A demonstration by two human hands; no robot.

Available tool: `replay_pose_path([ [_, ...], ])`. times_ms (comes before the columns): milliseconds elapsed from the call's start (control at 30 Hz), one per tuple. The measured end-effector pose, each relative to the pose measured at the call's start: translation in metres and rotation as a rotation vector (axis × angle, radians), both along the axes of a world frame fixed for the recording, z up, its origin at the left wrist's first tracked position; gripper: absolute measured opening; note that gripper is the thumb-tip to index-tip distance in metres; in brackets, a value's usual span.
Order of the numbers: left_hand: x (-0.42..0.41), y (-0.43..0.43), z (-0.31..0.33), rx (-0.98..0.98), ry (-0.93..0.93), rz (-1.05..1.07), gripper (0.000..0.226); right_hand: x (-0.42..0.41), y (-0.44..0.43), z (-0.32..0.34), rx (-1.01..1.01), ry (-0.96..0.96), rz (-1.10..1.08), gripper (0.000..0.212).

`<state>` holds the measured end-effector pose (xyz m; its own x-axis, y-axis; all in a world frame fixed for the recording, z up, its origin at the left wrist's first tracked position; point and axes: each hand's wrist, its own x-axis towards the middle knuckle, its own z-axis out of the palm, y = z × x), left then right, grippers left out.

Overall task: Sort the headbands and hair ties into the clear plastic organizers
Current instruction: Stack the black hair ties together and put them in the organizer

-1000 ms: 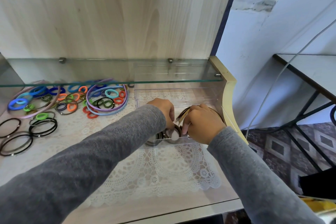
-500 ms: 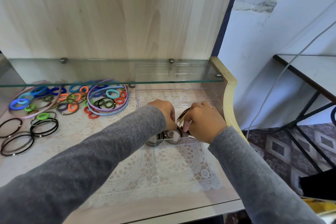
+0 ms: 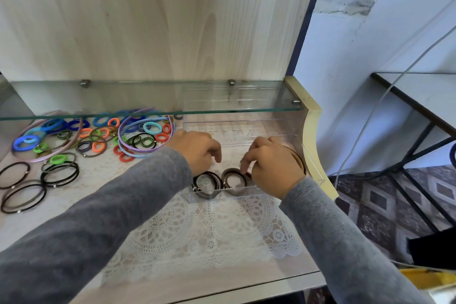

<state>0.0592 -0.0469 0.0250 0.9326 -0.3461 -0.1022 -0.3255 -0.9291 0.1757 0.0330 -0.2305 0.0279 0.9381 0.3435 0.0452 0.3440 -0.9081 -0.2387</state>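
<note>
Currently the organizer (image 3: 259, 131) holds black ties (image 3: 206, 184) front-left, with brown ties (image 3: 233, 180) next to them past a divider. Left hand (image 3: 197, 155) hovers over the black ties, fingers loosely curled, holding nothing. Right hand (image 3: 271, 165) is curled, fingertips on the brown ties; grip unclear. Coloured ties (image 3: 98, 136) lie loose at left.

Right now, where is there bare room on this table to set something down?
Free: the lace doily between the clear plastic organizer and the front edge of the table; also the organizer's back part, behind the left hand and right hand. Crowded: coloured hair ties and headbands under the glass shelf, black hair ties at far left, the organizer's front.
</note>
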Motion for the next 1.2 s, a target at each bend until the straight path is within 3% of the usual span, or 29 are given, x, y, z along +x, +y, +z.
replay_pose_path([
  [133, -0.008, 0.015, -0.006, 0.062, -0.103, -0.091, 0.031, -0.002, 0.01, -0.004, 0.092, -0.023, 0.027, 0.038],
  [400, -0.026, 0.038, -0.023, -0.145, -0.274, -0.158, 0.04, 0.0, 0.026, -0.004, 0.052, 0.04, 0.091, 0.04],
  [667, -0.034, 0.048, -0.025, -0.097, -0.341, -0.161, 0.037, 0.005, 0.041, -0.006, -0.043, 0.039, 0.126, 0.024],
  [900, -0.035, 0.056, -0.024, 0.04, -0.416, -0.148, 0.031, 0.008, 0.049, -0.004, -0.148, 0.015, 0.11, 0.019],
  [1200, -0.03, 0.048, -0.025, 0.156, -0.434, -0.171, 0.039, 0.011, 0.051, -0.001, -0.139, 0.045, 0.097, 0.017],
])
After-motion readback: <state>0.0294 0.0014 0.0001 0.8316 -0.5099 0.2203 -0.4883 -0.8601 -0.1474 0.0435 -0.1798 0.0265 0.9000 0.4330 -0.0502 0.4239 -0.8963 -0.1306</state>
